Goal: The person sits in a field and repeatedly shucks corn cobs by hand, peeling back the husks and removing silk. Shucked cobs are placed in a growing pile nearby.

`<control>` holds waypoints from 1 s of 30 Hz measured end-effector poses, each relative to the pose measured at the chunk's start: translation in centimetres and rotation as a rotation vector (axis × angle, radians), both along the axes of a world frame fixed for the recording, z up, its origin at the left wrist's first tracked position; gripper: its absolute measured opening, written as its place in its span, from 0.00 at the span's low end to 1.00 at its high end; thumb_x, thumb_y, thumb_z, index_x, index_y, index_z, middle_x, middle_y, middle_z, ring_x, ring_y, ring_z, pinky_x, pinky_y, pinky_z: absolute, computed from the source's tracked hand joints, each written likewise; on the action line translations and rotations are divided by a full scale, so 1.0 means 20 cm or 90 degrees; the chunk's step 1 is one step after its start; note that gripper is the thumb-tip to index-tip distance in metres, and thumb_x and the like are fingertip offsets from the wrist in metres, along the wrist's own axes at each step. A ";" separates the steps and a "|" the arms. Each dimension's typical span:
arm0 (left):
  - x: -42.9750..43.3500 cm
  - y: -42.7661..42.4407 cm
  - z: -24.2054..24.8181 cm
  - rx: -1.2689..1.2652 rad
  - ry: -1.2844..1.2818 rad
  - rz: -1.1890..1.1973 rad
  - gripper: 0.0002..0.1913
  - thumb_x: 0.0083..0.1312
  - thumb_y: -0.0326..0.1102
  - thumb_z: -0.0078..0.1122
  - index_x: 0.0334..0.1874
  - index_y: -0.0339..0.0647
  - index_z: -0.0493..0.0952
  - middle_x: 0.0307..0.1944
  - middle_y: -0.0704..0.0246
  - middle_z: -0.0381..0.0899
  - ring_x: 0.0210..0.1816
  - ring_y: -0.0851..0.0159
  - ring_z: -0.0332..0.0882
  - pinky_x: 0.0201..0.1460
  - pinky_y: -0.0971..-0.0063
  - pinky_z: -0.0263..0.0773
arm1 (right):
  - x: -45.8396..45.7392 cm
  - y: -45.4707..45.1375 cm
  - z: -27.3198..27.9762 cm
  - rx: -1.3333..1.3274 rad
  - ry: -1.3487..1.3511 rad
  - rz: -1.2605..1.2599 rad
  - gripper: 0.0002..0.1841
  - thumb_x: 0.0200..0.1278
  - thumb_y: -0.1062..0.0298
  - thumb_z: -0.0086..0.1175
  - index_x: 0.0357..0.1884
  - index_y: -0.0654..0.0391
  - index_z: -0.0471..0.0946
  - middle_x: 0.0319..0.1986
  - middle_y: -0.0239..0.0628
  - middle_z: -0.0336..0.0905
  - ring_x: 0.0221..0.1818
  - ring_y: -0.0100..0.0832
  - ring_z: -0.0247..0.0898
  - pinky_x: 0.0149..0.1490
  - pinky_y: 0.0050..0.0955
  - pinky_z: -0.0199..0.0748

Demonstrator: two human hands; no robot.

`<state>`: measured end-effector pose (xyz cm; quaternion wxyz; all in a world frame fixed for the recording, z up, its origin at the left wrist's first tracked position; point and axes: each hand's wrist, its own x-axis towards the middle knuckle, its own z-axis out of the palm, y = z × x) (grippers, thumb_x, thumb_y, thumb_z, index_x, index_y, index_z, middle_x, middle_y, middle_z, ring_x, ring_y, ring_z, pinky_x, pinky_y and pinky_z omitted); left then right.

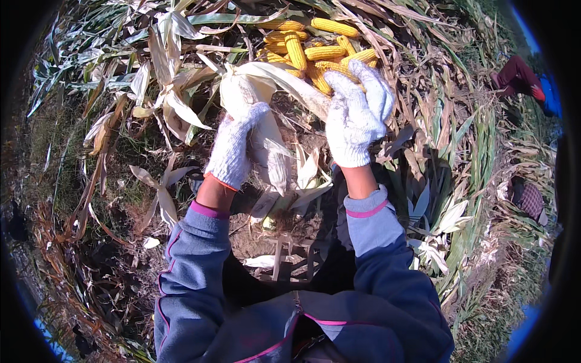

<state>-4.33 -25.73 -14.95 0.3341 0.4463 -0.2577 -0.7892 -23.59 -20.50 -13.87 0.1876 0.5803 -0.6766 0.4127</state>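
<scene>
My left hand, in a white knitted glove, is wrapped around a corn ear still covered by pale husk. From the top of this ear a husk leaf stretches right to my right hand, gloved the same way. The leaf's far end disappears at that hand, whose fingers are bent around it. Just beyond the right fingers is a pile of bare yellow corn cobs. Dry husk hangs below the left hand, and an opened husk lies between my forearms.
Cut corn stalks and dry leaves cover the ground around the pile. Empty-looking husks lie at left. A person's dark red trouser leg shows at far right, with a checked cloth item lower down. Wooden slats show between my legs.
</scene>
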 end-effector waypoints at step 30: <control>0.05 -0.05 0.06 -0.153 -0.069 -0.234 0.24 0.68 0.27 0.49 0.67 0.33 0.65 0.36 0.68 0.78 0.29 0.72 0.78 0.30 0.78 0.75 | 0.13 -0.01 -0.12 0.387 -1.233 0.270 0.19 0.67 0.65 0.59 0.57 0.60 0.73 0.47 0.33 0.77 0.46 0.25 0.74 0.51 0.27 0.77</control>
